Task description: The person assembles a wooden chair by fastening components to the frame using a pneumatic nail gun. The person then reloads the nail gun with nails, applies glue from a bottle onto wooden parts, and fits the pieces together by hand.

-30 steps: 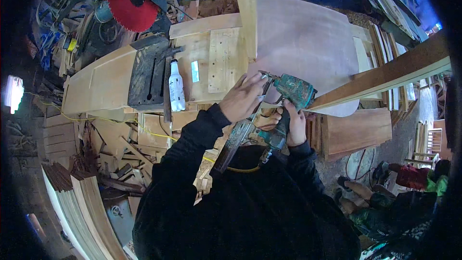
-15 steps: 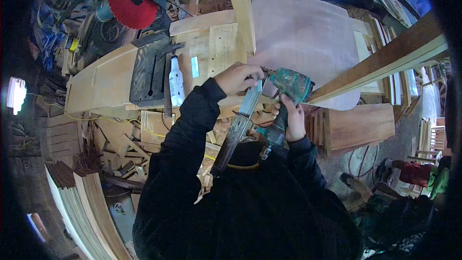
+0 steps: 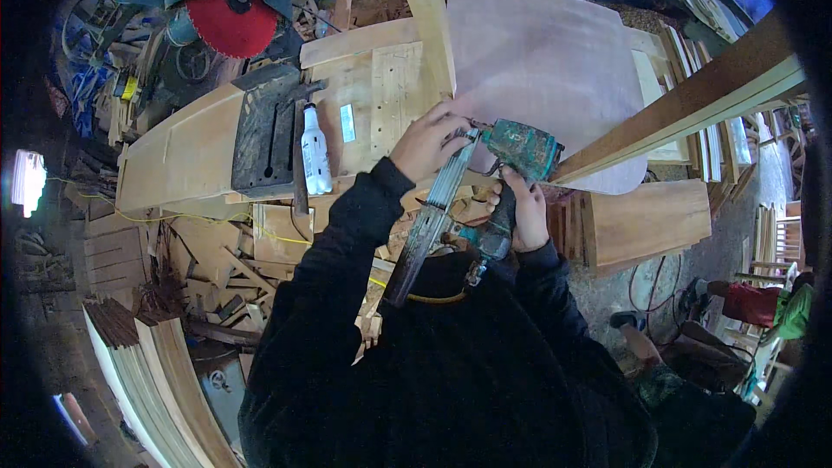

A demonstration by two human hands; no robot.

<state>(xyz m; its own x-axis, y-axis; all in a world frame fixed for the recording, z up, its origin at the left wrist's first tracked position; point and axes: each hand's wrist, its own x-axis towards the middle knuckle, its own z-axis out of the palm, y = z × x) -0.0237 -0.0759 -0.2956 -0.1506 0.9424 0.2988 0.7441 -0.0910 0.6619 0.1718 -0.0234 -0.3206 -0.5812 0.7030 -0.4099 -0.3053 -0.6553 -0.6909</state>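
Note:
A scuffed teal nail gun [image 3: 524, 149] is held in front of my chest, its long metal magazine [image 3: 426, 232] slanting down toward my body. My right hand [image 3: 527, 218] is closed round its handle, with the thumb up near the gun's body. At the nose end, my left hand [image 3: 423, 147] has its fingers bent against the top of the magazine; what lies under the fingertips is hidden. On the bench left of the gun are a white bottle [image 3: 315, 152] and a hammer [image 3: 301, 182], which the bottle partly covers.
A saw with a red blade [image 3: 232, 24] stands at the far left. A wide pale panel [image 3: 555, 61] lies ahead, with a long timber [image 3: 693, 108] slanting in from the right. Wood offcuts [image 3: 234, 282] heap below the bench. Another person [image 3: 754, 303] is at the lower right.
The view has shifted slightly. Both hands stay on the nail gun, with my left fingers bunched a little differently at its nose. The person at the lower right has moved a little.

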